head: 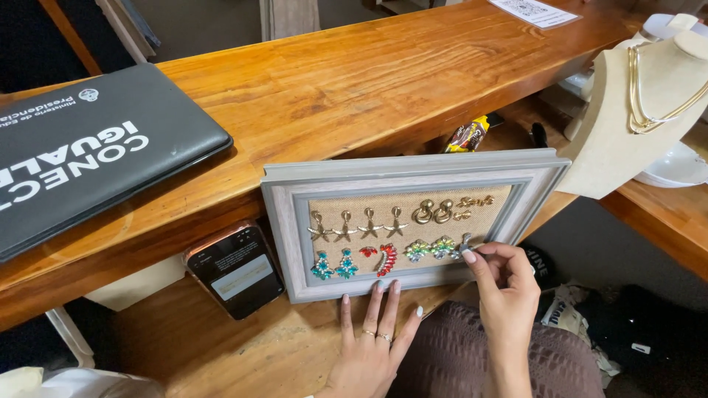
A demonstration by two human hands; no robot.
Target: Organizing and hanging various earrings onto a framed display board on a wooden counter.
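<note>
A grey wooden frame [280,221] with a burlap panel stands leaning against the raised counter edge. Several pairs of earrings hang on the panel: gold starfish [358,225], gold knots [434,211], teal drops [333,264], red pieces [383,258] and multicoloured clusters [430,248]. My left hand [372,343] lies flat with spread fingers touching the frame's lower edge. My right hand [505,287] pinches a small silver earring [464,242] at the panel's lower right corner.
A smartphone [236,269] leans beside the frame on the left. A closed dark laptop [88,151] lies on the upper counter [354,81]. A cream necklace bust [634,110] with gold chains stands at right, near a white dish [678,168]. Bags lie on the floor below.
</note>
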